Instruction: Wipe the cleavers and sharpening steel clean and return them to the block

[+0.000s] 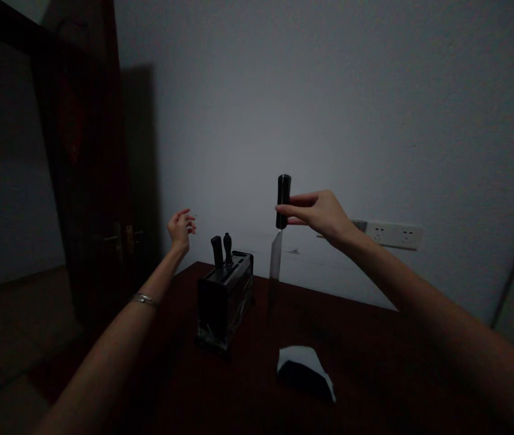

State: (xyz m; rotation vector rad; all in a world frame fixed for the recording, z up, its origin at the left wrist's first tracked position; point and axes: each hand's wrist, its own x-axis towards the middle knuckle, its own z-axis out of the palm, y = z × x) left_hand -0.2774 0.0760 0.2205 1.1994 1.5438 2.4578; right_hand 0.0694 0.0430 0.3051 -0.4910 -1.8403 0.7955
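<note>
Head cam: R hand [319, 211] fingers pinching knife hdl [284, 188], blade [275, 258] down; L hand [179, 229] fingers half-curled nr knife block [212, 305].

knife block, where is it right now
In the head view, the knife block stands on the dark table left of centre, below and right of the left hand, left of the kitchen knife in the right hand.
</note>
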